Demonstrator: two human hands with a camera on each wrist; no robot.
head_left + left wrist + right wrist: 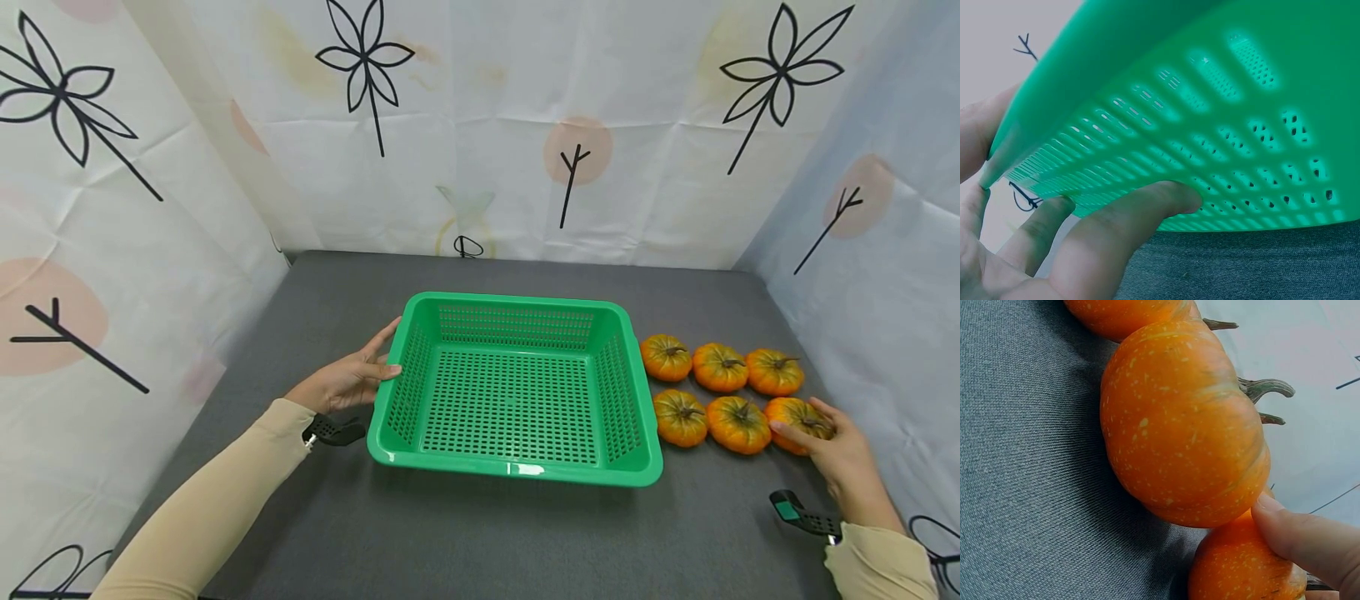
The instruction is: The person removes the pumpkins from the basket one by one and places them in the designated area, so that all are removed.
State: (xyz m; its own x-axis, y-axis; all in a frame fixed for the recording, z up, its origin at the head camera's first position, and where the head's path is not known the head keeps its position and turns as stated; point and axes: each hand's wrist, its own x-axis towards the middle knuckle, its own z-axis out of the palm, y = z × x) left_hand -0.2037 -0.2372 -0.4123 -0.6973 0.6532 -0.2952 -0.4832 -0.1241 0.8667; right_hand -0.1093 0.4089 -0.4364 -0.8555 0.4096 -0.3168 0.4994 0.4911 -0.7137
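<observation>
A green plastic basket (517, 475) with perforated walls and floor stands in the middle of the grey table, with nothing inside. My left hand (348, 379) holds its left side; in the left wrist view, fingers (1129, 225) lie against the outer wall below the rim. To the basket's right, several small orange pumpkins (738, 425) with stems sit in two rows of three. My right hand (847, 450) grips the rightmost front pumpkin (795, 417) between thumb and fingers. In the right wrist view the thumb (1304, 540) crosses this pumpkin (1241, 569), beside its larger-looking neighbour (1179, 425).
White cloth walls (495, 200) printed with flowers and twigs enclose the table (480, 542) at the back and both sides. The right-hand cloth (885, 333) runs close beside my right hand. The back row's left pumpkin (665, 358) sits right at the basket's rim.
</observation>
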